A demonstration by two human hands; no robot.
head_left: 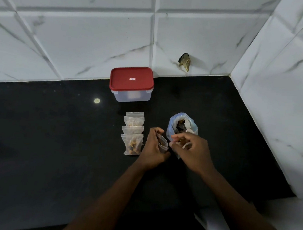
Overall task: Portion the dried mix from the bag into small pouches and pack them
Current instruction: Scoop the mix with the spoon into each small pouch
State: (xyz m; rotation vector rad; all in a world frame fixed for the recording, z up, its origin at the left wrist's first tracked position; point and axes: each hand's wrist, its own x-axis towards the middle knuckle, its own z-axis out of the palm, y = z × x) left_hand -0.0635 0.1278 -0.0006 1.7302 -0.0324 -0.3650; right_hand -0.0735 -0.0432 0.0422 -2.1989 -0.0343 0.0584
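A bluish plastic bag (182,123) of dried mix stands open on the black counter (54,143). My left hand (153,151) grips a small clear pouch (163,143) with its mouth open and a little mix inside. Just right of the pouch, my right hand (189,148) pinches a portion of dried mix (183,141) in curled fingers, in front of the bag. Several small pouches (133,133) lie in an overlapping row to the left; the nearest ones hold mix.
A clear plastic box with a red lid (131,80) sits shut behind the pouches, near the tiled wall (80,36). A second tiled wall (285,89) closes the counter on the right. A chipped hole (184,62) marks the back wall.
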